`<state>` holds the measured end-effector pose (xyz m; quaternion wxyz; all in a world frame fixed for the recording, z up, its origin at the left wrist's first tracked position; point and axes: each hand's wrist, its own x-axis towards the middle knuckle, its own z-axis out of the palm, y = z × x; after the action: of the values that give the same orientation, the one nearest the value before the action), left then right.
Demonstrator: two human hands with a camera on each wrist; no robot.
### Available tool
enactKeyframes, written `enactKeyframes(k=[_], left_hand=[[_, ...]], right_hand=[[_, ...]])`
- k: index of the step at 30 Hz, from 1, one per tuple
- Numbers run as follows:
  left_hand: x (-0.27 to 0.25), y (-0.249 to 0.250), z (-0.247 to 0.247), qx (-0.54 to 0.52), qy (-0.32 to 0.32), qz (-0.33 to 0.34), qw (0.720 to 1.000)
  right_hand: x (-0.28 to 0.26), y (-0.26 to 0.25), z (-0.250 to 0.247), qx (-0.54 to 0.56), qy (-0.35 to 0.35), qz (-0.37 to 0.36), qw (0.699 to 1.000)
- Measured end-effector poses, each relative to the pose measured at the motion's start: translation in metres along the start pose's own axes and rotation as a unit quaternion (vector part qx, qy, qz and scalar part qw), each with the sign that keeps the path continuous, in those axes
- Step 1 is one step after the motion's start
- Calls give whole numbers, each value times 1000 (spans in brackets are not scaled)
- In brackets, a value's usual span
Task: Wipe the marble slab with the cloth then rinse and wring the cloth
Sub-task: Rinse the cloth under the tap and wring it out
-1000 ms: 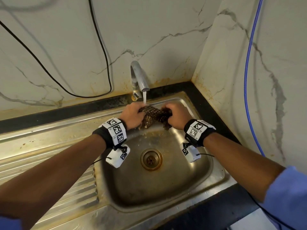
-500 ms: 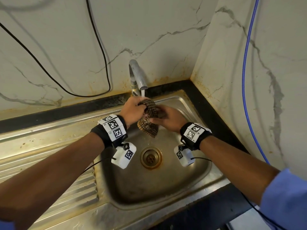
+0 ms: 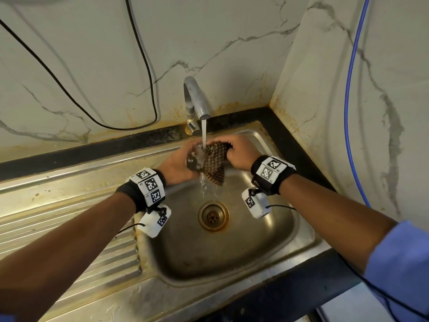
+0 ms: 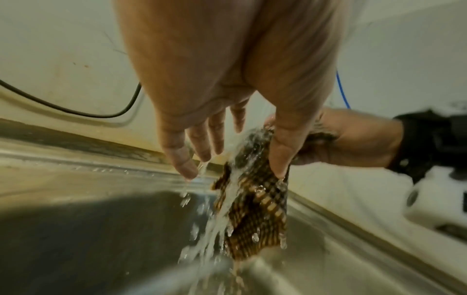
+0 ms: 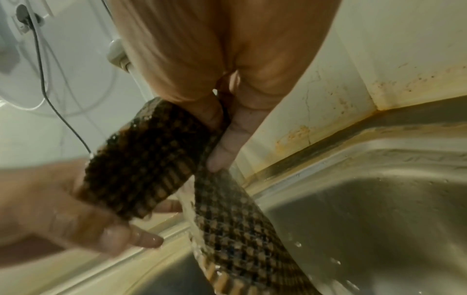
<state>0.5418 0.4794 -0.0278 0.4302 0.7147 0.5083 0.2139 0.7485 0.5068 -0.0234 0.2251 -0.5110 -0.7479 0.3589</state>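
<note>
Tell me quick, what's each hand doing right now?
Left hand: open, fingers straight, thumb against the cloth.
Right hand: holding the cloth under the tap.

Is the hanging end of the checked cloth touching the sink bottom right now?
Apart. The head view shows the checked cloth held up under the tap, its lower edge hanging clear above the drain and sink floor.

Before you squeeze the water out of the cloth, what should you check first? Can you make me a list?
1. Cloth under the tap water: ok.
2. Cloth soaked through: ok, water pours off it.
3. Right hand grip on the cloth: ok, thumb and fingers pinch it.
4. Left hand grip: not ok, fingers straight, only touching.
5. Cloth over the sink: ok.
6. Cloth rinsed clean: cannot tell.
</note>
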Motion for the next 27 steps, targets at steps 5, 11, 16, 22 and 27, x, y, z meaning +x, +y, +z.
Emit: enactKeyframes(k=[5,11,16,22,27], left_hand=[[15,-19,12,27,6,-14,1000],[34,-13,11,105,54,-5,993],[35,-9,7,187,17,6,982],[29,-4,9,183,58,27,981],[23,9,6,153,92,6,984]], right_hand=[[2,-1,-7,48,-10,-18,999],[0,8,-15,92,-34,-10,995],[-3,21,-26,-35,-52,-13,998],[-8,21,-21,-20,-71,17,997],[-13,11,1,-49,21,16,998]])
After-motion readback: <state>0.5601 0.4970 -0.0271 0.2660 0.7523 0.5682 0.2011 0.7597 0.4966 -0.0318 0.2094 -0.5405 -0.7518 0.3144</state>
